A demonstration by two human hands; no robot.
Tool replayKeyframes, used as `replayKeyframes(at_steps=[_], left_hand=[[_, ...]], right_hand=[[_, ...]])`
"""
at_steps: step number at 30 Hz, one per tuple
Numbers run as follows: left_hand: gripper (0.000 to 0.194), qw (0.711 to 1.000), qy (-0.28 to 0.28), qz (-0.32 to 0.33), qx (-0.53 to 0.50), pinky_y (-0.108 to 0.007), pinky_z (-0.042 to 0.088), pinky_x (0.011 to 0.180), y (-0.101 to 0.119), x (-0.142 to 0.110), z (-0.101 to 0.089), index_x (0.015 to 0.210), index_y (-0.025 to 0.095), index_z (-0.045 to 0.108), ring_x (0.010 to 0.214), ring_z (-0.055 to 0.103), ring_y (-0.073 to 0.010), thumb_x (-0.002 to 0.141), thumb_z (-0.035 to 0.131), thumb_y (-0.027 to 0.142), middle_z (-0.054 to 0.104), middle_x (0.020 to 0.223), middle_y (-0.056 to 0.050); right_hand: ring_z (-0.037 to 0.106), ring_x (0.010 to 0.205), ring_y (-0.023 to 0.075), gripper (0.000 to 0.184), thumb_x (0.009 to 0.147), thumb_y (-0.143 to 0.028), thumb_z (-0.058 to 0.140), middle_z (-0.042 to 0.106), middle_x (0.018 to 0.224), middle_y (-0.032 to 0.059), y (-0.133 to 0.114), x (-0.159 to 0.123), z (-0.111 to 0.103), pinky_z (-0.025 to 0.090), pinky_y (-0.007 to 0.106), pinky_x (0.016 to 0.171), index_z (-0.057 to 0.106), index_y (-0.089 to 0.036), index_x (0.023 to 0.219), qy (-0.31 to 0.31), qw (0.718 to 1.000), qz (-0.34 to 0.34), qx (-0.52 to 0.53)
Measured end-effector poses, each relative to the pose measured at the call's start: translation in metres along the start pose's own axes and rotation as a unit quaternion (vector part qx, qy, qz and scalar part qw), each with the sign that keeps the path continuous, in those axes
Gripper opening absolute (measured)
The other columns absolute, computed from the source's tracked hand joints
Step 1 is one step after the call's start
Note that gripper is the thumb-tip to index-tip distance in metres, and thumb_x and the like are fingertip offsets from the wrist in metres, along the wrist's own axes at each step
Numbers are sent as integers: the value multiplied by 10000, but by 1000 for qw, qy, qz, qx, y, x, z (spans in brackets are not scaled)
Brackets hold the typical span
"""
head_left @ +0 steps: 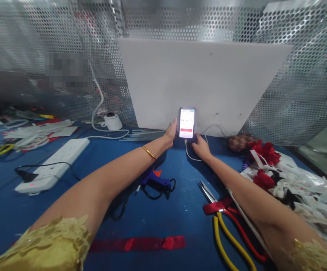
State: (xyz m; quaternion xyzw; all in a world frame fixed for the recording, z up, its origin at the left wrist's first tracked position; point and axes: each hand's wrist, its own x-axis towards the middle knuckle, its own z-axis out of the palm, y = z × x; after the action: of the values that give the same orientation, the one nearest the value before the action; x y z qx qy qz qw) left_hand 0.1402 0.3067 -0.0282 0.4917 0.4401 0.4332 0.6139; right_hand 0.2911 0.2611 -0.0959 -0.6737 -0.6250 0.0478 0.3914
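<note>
A smartphone (187, 123) with a lit white and pink screen stands upright against a white board (203, 86) at the far side of the blue table. My left hand (170, 133) reaches out and its fingers grip the phone's left edge. My right hand (200, 146) rests at the phone's lower right corner, beside the white charging cable (190, 155) plugged into its base; its fingers curl at the phone's bottom edge. Both arms stretch forward over the table, with a gold bangle on the left wrist.
A blue glue gun (156, 182) lies between my arms. Scissors and red and yellow handled pliers (225, 222) lie at the right, a red ribbon strip (141, 243) near the front. A white power strip (53, 163) sits left. Red flowers and white packets (288, 180) pile right.
</note>
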Motion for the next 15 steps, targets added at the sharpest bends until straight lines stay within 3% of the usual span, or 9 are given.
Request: replayKeyframes(at_steps=[3, 6, 9, 11, 13, 15], left_hand=[[521, 999, 49, -19, 6, -385, 377, 942, 12, -21, -5, 1108, 134, 543, 1162, 508, -279, 870, 387, 571, 554, 1241, -175], [362, 999, 40, -1, 9, -341, 417, 891, 21, -66, -13, 1035, 117, 573, 1082, 561, -243, 868, 482, 425, 591, 1187, -168], [290, 996, -52, 33, 62, -322, 436, 851, 22, -136, -28, 1017, 144, 608, 1012, 593, -213, 843, 540, 365, 635, 1121, -124], [296, 984, -118, 17, 136, -324, 444, 843, 16, -189, -41, 1061, 184, 610, 975, 603, -197, 842, 549, 372, 658, 1076, -86], [280, 958, -209, 21, 194, -313, 460, 844, 5, -237, -54, 1084, 205, 602, 977, 605, -187, 835, 569, 330, 663, 1071, -61], [276, 920, -256, 103, 278, -287, 475, 828, -11, -273, -65, 1061, 219, 611, 950, 615, -180, 799, 628, 301, 675, 1033, -36]], right_hand=[[543, 1139, 282, 556, 731, -130, 454, 586, 1225, 150, 0, -1, -2, 425, 383, 971, 452, -115, 1286, 3, 1000, 7, -27], [526, 1167, 280, 577, 747, -134, 452, 556, 1267, 160, 0, -2, -3, 417, 375, 983, 420, -98, 1321, 5, 999, 8, -51], [518, 1179, 275, 584, 759, -132, 448, 544, 1286, 158, 0, -3, -5, 411, 372, 992, 403, -95, 1340, 6, 998, 4, -69], [513, 1184, 280, 587, 762, -128, 449, 534, 1297, 166, 0, -4, -5, 408, 381, 995, 397, -86, 1345, 6, 997, 0, -80], [510, 1187, 284, 590, 764, -126, 452, 523, 1308, 171, -1, -5, -4, 406, 388, 998, 395, -82, 1349, 5, 996, -3, -90], [511, 1185, 285, 595, 766, -124, 454, 517, 1315, 169, -1, -6, -4, 408, 392, 997, 387, -86, 1356, 5, 995, -6, -99]])
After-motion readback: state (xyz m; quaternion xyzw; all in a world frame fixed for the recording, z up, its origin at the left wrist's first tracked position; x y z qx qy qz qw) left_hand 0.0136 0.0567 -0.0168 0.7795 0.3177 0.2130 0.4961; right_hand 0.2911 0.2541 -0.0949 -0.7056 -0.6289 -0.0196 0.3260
